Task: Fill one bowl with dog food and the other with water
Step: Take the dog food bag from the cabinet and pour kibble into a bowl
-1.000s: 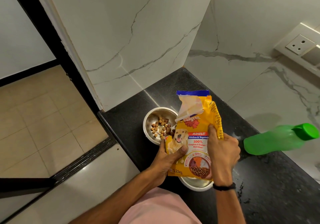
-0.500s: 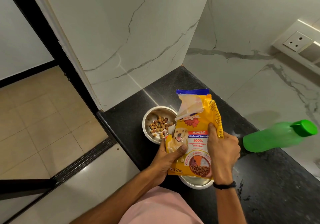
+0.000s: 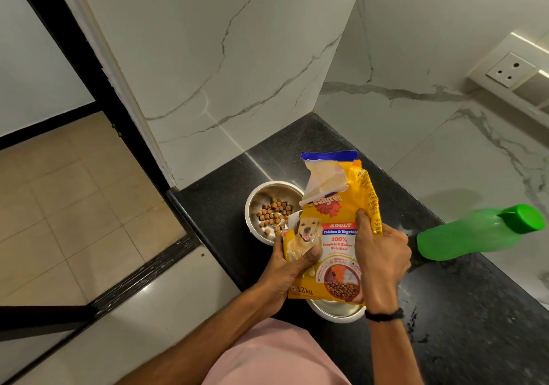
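A: Far left of the bag point(image 3: 329, 236)?
B: Tan tiled floor point(image 3: 59, 206), then a black frame point(image 3: 98, 87), then a marble wall point(image 3: 222, 57). All sit left of and behind the bag.

A: Counter?
B: Black, glossy counter point(image 3: 460, 310). The bag is held upright over it.

A: Bowls?
B: Far bowl point(image 3: 255, 206), steel, just left of the bag and behind its lower left corner. Brown kibble point(image 3: 273, 213) lies in a loose patch on its bottom; the bag hides its right rim. Near bowl point(image 3: 335, 312), steel, pokes out under the bag's bottom edge. Contents not visible.

A: Left hand point(image 3: 285, 268)?
B: Closed on the bag's lower left edge, thumb across the printed dog, fingers behind.

A: The bag itself?
B: Yellow, blue strip on top, torn open at the upper left, pale inner flap showing.

A: Right hand point(image 3: 380, 254)?
B: Clamped on the bag's right side, thumb on the front panel. Black band point(image 3: 384, 314) at the wrist.

A: Right of the bag?
B: Green bottle point(image 3: 466, 236), cap on, near the bag but clear of it. Looks tilted; lying or leaning, cannot tell. Wet marks on the counter beside its base. Socket point(image 3: 509, 71) on the wall above it.
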